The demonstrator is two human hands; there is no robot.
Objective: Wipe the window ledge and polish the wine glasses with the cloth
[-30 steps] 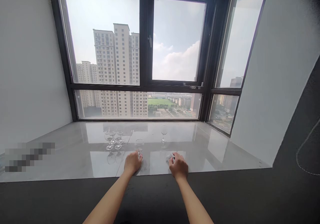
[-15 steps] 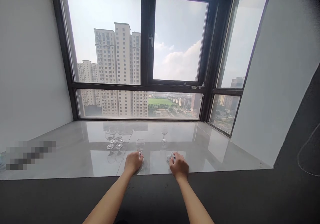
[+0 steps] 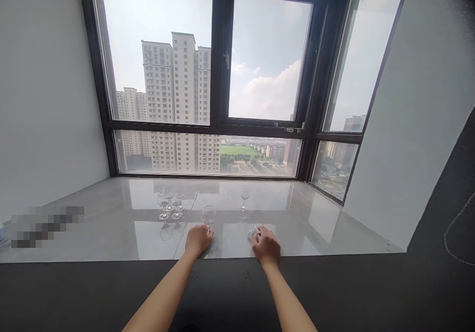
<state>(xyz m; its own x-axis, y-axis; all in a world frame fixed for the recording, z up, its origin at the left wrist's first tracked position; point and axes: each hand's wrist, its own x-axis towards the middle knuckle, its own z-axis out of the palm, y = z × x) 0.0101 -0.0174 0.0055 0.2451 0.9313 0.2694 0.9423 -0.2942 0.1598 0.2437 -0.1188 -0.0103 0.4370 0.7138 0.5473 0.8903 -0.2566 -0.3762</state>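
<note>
A clear stemmed glass (image 3: 209, 213) is held upright above the near edge of the window sill, its bowl left uncovered and its stem gripped low by the left hand (image 3: 199, 240). The fingers (image 3: 210, 232) of that hand are curled in around the stem; whether the foot is borne by the sill (image 3: 100, 233) cannot be told. To the right, a small whitish item (image 3: 253, 233) with a dark patch is covered in part by the right hand (image 3: 267, 247), whose fingers are bent over it, only slightly spread. Farther back, a lone glass (image 3: 244, 194) is stood upright between the two hands' lines. To the left, four similar glasses (image 3: 176, 209) are grouped close together. Behind the sill, dark window frames (image 3: 218, 129) are set, through which tall buildings (image 3: 181, 84) are seen.
</note>
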